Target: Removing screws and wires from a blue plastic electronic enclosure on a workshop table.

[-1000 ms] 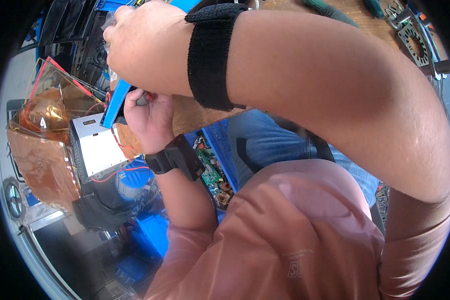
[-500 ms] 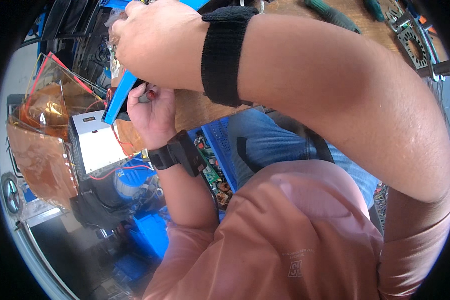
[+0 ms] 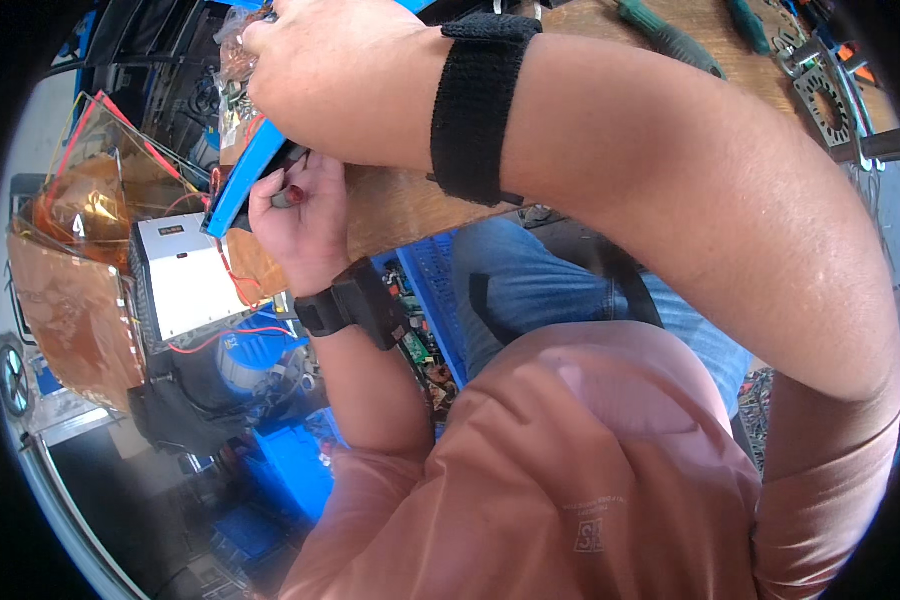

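My left hand [image 3: 308, 225] is palm up at the bench edge. Its fingers curl round a grey handle with a red end [image 3: 290, 197]; the rest of that tool is hidden. Right beside the fingers runs a blue strip [image 3: 245, 180], like the rim of a tray. My right hand [image 3: 335, 70] reaches across to the upper left, back of the hand up, just above the strip. Its fingers are mostly hidden, so what they hold does not show. Next to it lies a clear plastic bag [image 3: 236, 105] with small metal-looking parts.
On the wooden bench [image 3: 400, 210] lie green-handled tools [image 3: 670, 40] and a slotted metal plate [image 3: 823, 100]. At the left stands a white-topped box [image 3: 180, 275] with red wires, beside a copper-coloured panel [image 3: 75, 310]. Below the bench sits a blue crate [image 3: 435, 285] near circuit boards.
My right hand and wrist have shifted slightly to the right, uncovering more of the plastic bag. My left hand has hardly moved; the handle in it is tilted a little differently.
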Tool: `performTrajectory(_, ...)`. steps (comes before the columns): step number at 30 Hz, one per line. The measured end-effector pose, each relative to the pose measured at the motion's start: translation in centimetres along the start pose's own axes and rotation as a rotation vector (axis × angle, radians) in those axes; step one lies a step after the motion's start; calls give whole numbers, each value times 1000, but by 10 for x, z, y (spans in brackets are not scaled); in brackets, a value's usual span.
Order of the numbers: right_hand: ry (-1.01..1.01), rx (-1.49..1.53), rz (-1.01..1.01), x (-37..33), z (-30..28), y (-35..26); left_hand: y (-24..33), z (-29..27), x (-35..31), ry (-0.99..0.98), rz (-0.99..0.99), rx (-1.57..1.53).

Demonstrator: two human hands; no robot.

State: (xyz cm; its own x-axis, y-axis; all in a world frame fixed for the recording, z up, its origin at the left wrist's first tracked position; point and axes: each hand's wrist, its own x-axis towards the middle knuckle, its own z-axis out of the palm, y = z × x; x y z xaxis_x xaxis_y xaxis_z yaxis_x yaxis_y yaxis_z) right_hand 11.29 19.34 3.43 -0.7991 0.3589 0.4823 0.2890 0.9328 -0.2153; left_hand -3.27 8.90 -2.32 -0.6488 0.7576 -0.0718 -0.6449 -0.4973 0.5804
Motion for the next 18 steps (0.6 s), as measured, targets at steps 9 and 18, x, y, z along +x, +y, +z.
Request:
performTrajectory(9, -8, -16, -26, 1, 3, -3, 12, -7, 1, -121, -67, 31)
performTrajectory(18, 96, -72, -39, -7, 9, -2, 13, -10, -1, -123, -208, -67)
